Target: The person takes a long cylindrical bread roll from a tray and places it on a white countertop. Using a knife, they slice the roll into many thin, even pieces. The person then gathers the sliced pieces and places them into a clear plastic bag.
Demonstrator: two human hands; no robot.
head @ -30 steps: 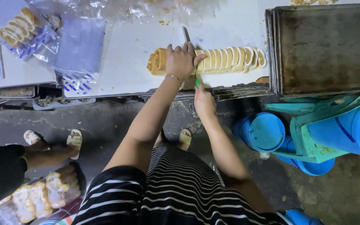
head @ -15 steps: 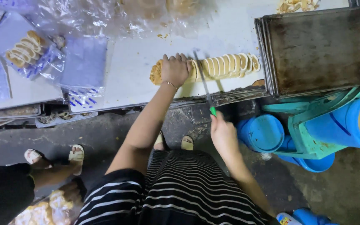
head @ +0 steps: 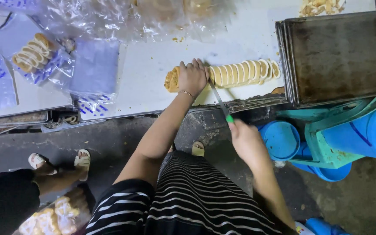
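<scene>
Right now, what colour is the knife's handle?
Green, seen in the head view: the knife handle in the right hand.

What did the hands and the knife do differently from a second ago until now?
The right hand drew the knife back toward the table's near edge; a second ago it was up over the roll, the blade reaching past it. The left hand stayed pressed on the uncut end. The cut slices, the metal trays and the blue buckets stayed put.

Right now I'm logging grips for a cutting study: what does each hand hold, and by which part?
The right hand holds a knife by its green handle end. The left hand presses on the roll cake's uncut end.
</scene>
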